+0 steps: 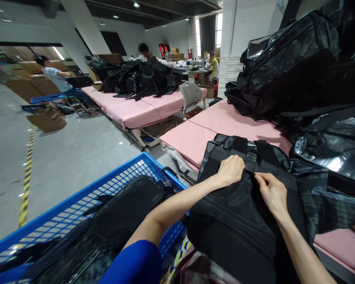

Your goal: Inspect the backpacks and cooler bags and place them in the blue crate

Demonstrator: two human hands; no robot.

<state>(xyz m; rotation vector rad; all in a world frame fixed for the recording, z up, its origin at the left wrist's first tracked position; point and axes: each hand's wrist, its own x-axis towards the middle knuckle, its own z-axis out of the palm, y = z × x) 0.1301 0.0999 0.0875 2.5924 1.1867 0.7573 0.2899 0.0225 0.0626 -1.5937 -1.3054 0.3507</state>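
A black backpack (233, 221) with dark camouflage-patterned panels lies in front of me, partly on the pink-topped table and reaching toward my lap. My left hand (231, 170) is closed on the fabric near its straps, the fingertips curled under and hidden. Close by on the right, my right hand (270, 192) pinches a dark edge of the same backpack between thumb and finger. A short stretch of black fabric runs between the two hands; whether it is a zip or a seam, I cannot tell.
A blue plastic crate (85, 193) holding black bags (127, 209) stands at my left. Glossy black bags (290, 59) are piled on the pink table (195, 138) at right. Another pink table (130, 110) carries more black bags. Several people work farther back.
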